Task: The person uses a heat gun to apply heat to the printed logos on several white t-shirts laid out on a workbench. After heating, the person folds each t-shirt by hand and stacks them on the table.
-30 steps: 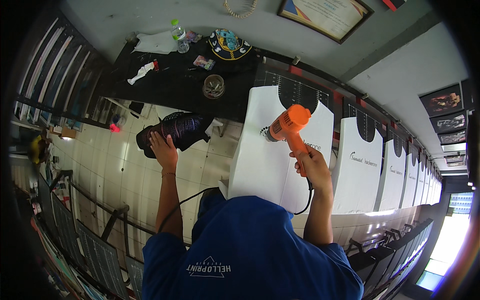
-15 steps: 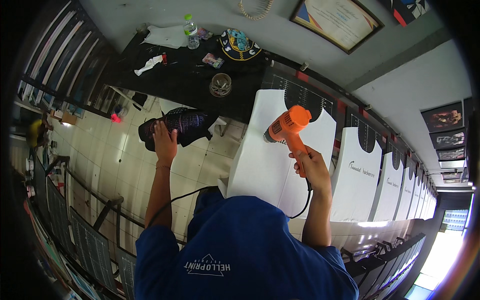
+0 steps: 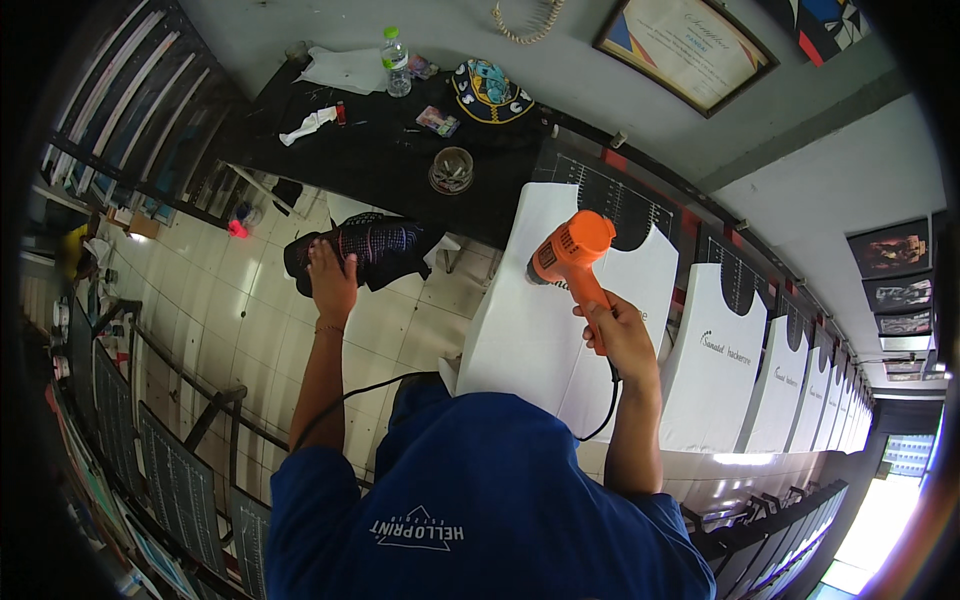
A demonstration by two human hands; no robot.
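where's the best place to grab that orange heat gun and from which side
By the straight handle below its body, coming from the cord end. The orange heat gun has a bulky barrel set at an angle to a slim grip, and the black cord leaves the bottom of that grip. The right hand wraps it there, nozzle pointing away toward the white garment.

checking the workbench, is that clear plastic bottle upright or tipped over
Upright: the clear plastic bottle stands on its base on the black table, green cap on top.
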